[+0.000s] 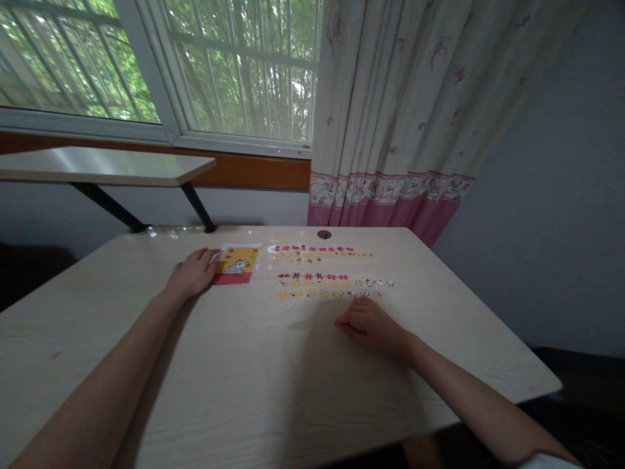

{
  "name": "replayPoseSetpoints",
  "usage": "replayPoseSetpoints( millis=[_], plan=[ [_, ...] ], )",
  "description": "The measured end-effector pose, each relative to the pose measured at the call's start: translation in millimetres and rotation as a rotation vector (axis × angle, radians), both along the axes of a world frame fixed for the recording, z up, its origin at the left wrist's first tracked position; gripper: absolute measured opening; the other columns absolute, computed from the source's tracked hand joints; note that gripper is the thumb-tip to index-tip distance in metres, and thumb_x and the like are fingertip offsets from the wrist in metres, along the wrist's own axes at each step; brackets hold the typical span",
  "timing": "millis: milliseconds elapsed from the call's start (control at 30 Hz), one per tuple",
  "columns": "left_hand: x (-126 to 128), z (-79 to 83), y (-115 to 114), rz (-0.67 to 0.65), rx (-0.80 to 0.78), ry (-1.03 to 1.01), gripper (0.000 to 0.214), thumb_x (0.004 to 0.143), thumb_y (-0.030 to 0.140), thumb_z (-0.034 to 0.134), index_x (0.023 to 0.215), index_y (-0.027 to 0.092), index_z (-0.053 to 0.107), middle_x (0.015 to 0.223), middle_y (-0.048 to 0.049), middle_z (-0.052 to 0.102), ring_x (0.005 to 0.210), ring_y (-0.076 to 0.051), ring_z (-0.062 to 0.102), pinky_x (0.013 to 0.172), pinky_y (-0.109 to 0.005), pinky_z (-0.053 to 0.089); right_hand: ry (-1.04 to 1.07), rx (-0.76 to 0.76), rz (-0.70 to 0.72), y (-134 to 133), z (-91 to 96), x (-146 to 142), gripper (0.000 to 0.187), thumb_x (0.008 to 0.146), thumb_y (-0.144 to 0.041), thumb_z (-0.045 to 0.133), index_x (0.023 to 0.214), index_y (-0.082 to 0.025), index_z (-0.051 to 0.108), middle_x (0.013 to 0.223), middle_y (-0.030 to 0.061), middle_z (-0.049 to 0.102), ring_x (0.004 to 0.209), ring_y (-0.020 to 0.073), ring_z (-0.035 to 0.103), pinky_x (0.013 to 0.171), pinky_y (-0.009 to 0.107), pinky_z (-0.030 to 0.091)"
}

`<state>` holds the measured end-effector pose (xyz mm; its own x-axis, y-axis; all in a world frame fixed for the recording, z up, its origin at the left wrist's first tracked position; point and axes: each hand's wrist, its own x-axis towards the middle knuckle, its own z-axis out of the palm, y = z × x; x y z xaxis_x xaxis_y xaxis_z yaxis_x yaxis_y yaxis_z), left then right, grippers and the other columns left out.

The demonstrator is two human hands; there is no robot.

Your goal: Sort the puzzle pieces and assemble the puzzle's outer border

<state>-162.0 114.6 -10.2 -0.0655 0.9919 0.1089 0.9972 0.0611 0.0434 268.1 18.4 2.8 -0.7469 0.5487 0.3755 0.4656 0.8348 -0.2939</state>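
Observation:
Small jigsaw pieces [322, 273] lie in several neat rows on the pale wooden table [254, 378], red ones in the far rows, yellow and a few white ones nearer. A yellow and red picture card with a cartoon cat [237, 264] lies left of the rows. My left hand [193, 273] rests on the table with its fingers touching the card's left edge. My right hand [368, 324] lies knuckles up just below the nearest yellow row, fingers curled under; whether it holds a piece is hidden.
A round cable hole [323, 234] sits at the table's far edge. A second, lighter tabletop on black legs [102, 166] stands at the back left under the window. A flowered curtain with a pink hem [390, 195] hangs behind the table's far right corner.

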Motion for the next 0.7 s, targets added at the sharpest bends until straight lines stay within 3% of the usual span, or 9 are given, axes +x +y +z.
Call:
replayPoseSetpoints(
  millis=[167,700],
  plan=[
    [-0.8,-7.6,1.6,0.037,-0.032,0.013,0.046,0.094,0.038,0.02,0.136,0.026,0.033,0.139,-0.0155,0.035,0.125,-0.03,0.034,0.095,-0.055,0.029,-0.017,-0.038,-0.005,1.7,0.8,2.2,0.017,0.088,-0.023,0.049,0.089,-0.017,0.064,0.077,0.0029,0.066,0.074,0.0137,0.059,0.075,0.028,0.04],
    [0.5,-6.7,0.1,0.047,-0.05,0.027,0.046,0.094,0.038,0.018,0.137,0.027,0.031,0.141,-0.0137,0.032,0.128,-0.03,0.031,0.097,-0.055,0.027,-0.038,-0.083,-0.015,3.9,1.2,5.3,0.016,0.087,-0.023,0.049,0.09,-0.018,0.064,0.08,0.0026,0.067,0.077,0.0135,0.059,0.076,0.028,0.041]
  ],
)
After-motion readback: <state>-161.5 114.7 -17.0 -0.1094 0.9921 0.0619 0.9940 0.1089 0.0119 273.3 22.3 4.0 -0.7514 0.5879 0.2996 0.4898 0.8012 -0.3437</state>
